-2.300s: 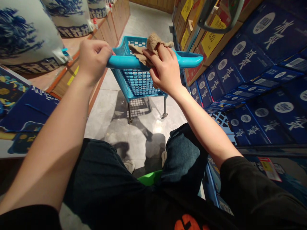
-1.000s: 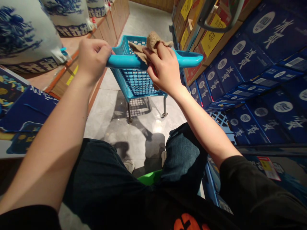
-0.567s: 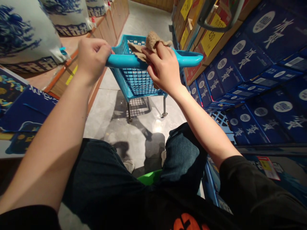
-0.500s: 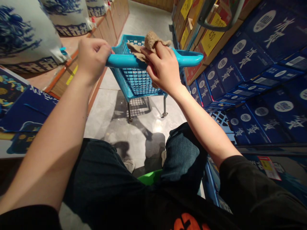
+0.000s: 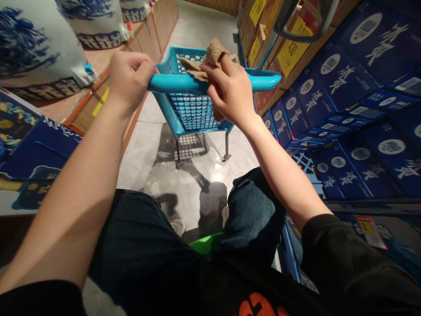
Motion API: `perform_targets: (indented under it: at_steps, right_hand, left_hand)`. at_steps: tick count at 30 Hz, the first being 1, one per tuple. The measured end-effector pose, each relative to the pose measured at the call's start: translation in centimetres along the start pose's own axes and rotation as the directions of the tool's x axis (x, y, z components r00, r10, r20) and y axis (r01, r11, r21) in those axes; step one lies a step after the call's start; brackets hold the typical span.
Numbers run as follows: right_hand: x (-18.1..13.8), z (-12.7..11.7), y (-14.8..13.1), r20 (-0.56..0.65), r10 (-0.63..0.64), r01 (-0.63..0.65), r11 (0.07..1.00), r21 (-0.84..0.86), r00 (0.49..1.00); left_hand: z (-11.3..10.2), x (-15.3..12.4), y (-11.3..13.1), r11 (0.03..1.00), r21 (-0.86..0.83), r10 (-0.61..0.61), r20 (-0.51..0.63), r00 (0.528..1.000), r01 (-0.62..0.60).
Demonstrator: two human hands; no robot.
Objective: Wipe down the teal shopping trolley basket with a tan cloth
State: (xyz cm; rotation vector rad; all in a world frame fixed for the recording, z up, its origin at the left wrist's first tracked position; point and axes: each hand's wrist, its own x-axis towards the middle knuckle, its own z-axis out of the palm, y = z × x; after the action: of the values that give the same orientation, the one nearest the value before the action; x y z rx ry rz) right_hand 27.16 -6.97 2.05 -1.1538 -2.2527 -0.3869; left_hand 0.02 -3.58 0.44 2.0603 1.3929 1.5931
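Note:
A small blue plastic shopping cart (image 5: 192,112) stands on the tiled floor ahead of me. My left hand (image 5: 129,79) is closed round the left end of its blue handle bar (image 5: 263,80). My right hand (image 5: 230,92) grips a tan fuzzy cloth (image 5: 212,55) and presses it against the middle of the bar. Part of the cloth hangs over the bar into the basket. My knees in dark jeans show below.
Blue printed boxes (image 5: 345,101) are stacked along the right side, with yellow price tags (image 5: 291,48) above. Large blue-and-white ceramic jars (image 5: 29,48) sit on a wooden ledge at the left. A green object (image 5: 205,243) shows between my legs.
My right hand and the cloth have slid a little to the right along the handle bar. The left hand keeps its grip in the same place.

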Motion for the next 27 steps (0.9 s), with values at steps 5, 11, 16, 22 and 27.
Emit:
perform_targets:
  at_steps: [5,11,16,22,27]
  right_hand:
    - [0.0,0.5,2.6,-0.118,0.128,-0.126,0.992,0.027,0.985]
    - [0.0,-0.5,0.2,-0.06,0.075,-0.077,0.996,-0.035,0.995]
    - [0.1,-1.1,-1.1,-0.036,0.076,-0.075,0.997,0.018,0.996]
    - [0.5,-1.3,-1.5,0.044,0.083,-0.093,0.947,0.308,0.996]
    - [0.7,-1.5,-1.8,0.056,0.041,-0.063,0.877,0.476,0.998]
  left_hand:
    - [0.1,0.0,0.2,0.999,-0.001,0.037,0.019,0.999,-0.037]
    - [-0.3,-0.3,0.5,0.998,0.04,0.044,0.039,0.998,-0.046]
    - [-1.4,-0.3,0.8,0.932,0.275,0.213,0.111,0.971,-0.236]
    - [-1.0,-1.0,4.3,0.883,0.24,0.353,0.226,0.908,-0.403]
    - [0.9,-1.7,5.8,0.898,0.205,0.289,0.395,0.872,-0.39]
